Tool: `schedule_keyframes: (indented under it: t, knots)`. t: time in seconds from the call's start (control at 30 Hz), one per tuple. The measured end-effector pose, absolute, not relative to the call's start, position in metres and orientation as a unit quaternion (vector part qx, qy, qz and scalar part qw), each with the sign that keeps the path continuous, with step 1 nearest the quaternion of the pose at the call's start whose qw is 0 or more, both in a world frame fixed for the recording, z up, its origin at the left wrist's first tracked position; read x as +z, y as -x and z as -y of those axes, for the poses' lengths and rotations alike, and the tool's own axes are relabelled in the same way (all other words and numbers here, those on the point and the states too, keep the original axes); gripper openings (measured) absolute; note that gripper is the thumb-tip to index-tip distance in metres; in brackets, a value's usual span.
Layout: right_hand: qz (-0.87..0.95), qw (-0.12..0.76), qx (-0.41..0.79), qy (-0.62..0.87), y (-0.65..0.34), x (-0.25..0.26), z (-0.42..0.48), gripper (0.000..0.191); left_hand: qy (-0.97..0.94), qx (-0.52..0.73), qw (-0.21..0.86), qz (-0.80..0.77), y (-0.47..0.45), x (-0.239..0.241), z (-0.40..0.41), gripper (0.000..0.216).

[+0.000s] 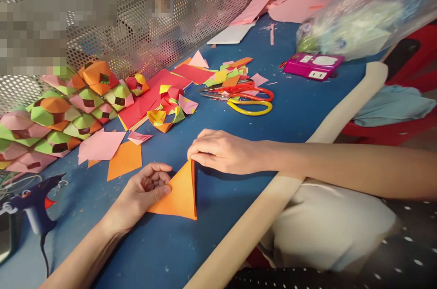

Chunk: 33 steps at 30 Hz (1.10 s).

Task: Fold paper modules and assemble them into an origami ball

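Fingers of the left hand (140,193) pinch folded orange paper (179,195) at its side, those of the right hand (223,150) its top corner

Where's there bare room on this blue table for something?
Bare tabletop shows between the yellow scissor handle and right forearm, and between the folded orange paper and beige edging. Crowded: along the perforated screen, with folded-paper modules and red sheets.
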State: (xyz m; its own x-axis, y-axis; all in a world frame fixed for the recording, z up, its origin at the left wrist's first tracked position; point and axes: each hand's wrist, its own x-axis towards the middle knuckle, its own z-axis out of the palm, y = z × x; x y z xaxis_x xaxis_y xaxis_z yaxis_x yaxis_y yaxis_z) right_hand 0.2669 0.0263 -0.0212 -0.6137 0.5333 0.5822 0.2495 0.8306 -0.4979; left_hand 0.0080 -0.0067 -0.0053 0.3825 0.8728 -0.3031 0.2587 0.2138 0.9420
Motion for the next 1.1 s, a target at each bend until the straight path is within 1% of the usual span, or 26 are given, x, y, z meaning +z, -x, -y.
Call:
schedule_keyframes:
  t: [0.2, 0.3, 0.37, 0.47, 0.53, 0.6, 0.67, 0.77, 0.87, 0.93, 1.0, 1.1]
  knots:
    - [0.8, 0.374, 0.367, 0.294, -0.268, -0.007, -0.024, 0.008, -0.555, 0.265, 0.62, -0.487, -0.007, -0.006, 0.005, 0.033]
    - [0.767, 0.366, 0.425, 0.312, -0.269, -0.004, -0.024, 0.009, -0.548, 0.265, 0.627, -0.486, -0.007, -0.005, 0.004, 0.034]
    - [0.778, 0.363, 0.417, 0.298, -0.269, -0.005, -0.025, 0.009, -0.547, 0.264, 0.629, -0.485, -0.007, -0.004, 0.004, 0.034]
    - [0.821, 0.37, 0.35, 0.26, -0.267, -0.011, -0.027, 0.006, -0.553, 0.262, 0.624, -0.485, -0.006, -0.005, 0.005, 0.033]
    - [0.837, 0.377, 0.309, 0.248, -0.266, -0.015, -0.028, 0.01, -0.557, 0.263, 0.62, -0.487, -0.006, -0.005, 0.005, 0.033]
    - [0.845, 0.376, 0.291, 0.245, -0.265, -0.017, -0.028, 0.015, -0.557, 0.265, 0.617, -0.489, -0.006, -0.005, 0.004, 0.033]
    - [0.85, 0.364, 0.297, 0.238, -0.266, -0.016, -0.028, 0.018, -0.555, 0.267, 0.615, -0.493, -0.006, -0.005, 0.005, 0.034]
    - [0.832, 0.344, 0.352, 0.255, -0.268, -0.011, -0.027, 0.02, -0.551, 0.278, 0.61, -0.497, -0.008, -0.005, 0.006, 0.035]
    - [0.781, 0.341, 0.421, 0.31, -0.269, -0.005, -0.025, 0.025, -0.565, 0.31, 0.566, -0.514, -0.012, -0.004, 0.011, 0.034]
    - [0.765, 0.337, 0.444, 0.323, -0.267, -0.005, -0.025, 0.026, -0.584, 0.323, 0.53, -0.523, -0.015, -0.003, 0.015, 0.033]
    - [0.773, 0.333, 0.438, 0.316, -0.264, -0.005, -0.024, 0.021, -0.602, 0.322, 0.506, -0.527, -0.019, -0.002, 0.02, 0.033]
    - [0.782, 0.346, 0.413, 0.313, -0.26, -0.007, -0.023, 0.006, -0.62, 0.301, 0.485, -0.539, -0.026, -0.001, 0.027, 0.033]
